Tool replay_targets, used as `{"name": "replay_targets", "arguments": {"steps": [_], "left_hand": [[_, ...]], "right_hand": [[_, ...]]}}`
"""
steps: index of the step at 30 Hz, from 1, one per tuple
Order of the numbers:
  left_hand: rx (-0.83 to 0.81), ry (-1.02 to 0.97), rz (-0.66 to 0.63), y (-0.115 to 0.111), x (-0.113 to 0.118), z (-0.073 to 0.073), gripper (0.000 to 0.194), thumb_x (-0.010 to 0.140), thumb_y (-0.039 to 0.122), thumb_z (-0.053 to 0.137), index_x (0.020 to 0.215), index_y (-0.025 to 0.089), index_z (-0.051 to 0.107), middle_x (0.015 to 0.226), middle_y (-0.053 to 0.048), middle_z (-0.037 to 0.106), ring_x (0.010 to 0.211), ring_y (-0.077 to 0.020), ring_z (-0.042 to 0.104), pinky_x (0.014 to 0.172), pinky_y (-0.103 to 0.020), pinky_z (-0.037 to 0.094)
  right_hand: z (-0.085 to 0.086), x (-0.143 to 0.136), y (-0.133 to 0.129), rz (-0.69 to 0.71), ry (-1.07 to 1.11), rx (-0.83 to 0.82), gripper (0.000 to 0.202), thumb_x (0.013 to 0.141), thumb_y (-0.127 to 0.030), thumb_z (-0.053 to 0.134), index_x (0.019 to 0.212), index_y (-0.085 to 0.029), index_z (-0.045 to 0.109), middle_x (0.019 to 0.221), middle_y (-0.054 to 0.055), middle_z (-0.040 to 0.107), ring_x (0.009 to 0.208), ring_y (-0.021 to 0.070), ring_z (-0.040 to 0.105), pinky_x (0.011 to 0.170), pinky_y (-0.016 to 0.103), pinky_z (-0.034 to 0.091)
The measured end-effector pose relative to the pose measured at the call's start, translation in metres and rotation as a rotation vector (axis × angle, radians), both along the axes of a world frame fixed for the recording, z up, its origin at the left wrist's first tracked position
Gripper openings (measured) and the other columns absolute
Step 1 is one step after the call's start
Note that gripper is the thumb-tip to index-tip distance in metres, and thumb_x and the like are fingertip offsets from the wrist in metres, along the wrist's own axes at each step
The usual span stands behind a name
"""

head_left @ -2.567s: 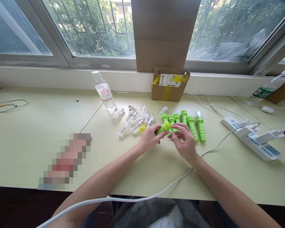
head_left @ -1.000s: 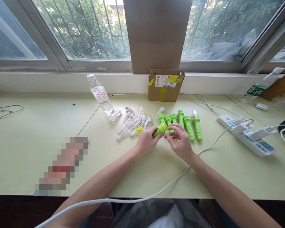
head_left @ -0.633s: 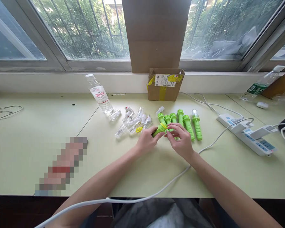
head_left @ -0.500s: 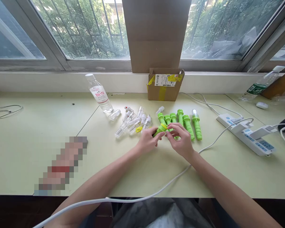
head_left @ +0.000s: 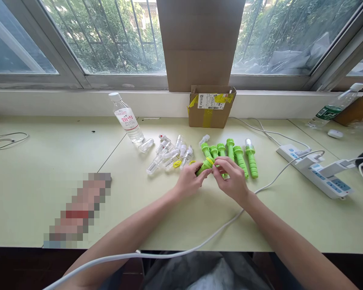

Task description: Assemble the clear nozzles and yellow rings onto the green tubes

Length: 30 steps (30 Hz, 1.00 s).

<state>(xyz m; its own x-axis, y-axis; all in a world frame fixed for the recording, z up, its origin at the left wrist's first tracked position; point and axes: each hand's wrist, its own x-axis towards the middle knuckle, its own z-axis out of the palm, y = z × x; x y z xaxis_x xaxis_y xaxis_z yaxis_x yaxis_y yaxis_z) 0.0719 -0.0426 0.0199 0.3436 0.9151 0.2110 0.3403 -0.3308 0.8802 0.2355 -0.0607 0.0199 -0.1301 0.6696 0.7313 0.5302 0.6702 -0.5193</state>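
My left hand (head_left: 190,177) is wrapped round a green plastic tube (head_left: 202,167), which it holds tilted above the table. Around the tube's upper end sits a yellow ring (head_left: 210,160). The fingertips of my right hand (head_left: 231,177) are pinched at that ring. Just behind stand or lie several green tubes, one of them (head_left: 251,161) with a clear tip. To the left is a pile of clear plastic tubes (head_left: 169,155), with a loose yellow ring (head_left: 177,164) among them.
A water bottle (head_left: 128,121) stands at the back left, a cardboard box (head_left: 210,110) at the back middle. On the right lie a power strip (head_left: 314,171) and another bottle (head_left: 328,110). A white cable (head_left: 199,245) crosses in front. A pixelated object (head_left: 81,209) lies left.
Both hands keep their grip on the green tube and its ring, with only a slight shift of the fingers. The view has moved a little; the other objects lie as before.
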Motion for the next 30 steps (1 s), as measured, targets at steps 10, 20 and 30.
{"name": "replay_targets", "arguments": {"steps": [10,20,30], "left_hand": [[-0.064,-0.024,-0.021,0.0005,-0.0020,0.0037,0.034,0.085,0.047,0.055,0.072,0.016,0.057,0.057,0.003,0.056,0.042,-0.0064,0.049,0.046,-0.019,0.037],[-0.142,-0.093,-0.079,-0.0034,0.0007,0.0086,0.039,0.085,0.051,0.053,0.068,0.016,0.055,0.048,0.005,0.054,0.035,-0.0054,0.046,0.041,-0.017,0.035],[-0.277,-0.091,-0.138,0.0035,-0.0035,0.0094,0.037,0.080,0.051,0.060,0.070,0.015,0.055,0.056,0.003,0.057,0.034,-0.0050,0.047,0.035,-0.017,0.033]], "right_hand": [[0.0007,0.0001,-0.0022,0.029,0.032,-0.140,0.006,0.086,-0.018,0.056,0.091,-0.021,0.053,0.102,0.007,0.057,0.062,0.0110,0.065,0.052,0.024,0.060],[-0.0037,0.0025,0.0020,-0.015,-0.005,-0.027,0.007,0.085,-0.017,0.057,0.090,-0.021,0.053,0.097,0.006,0.058,0.060,0.0108,0.065,0.054,0.025,0.060],[-0.0073,0.0065,0.0041,0.051,0.042,-0.128,0.005,0.086,-0.019,0.057,0.090,-0.021,0.053,0.096,0.004,0.057,0.060,0.0106,0.065,0.054,0.024,0.059]]}}
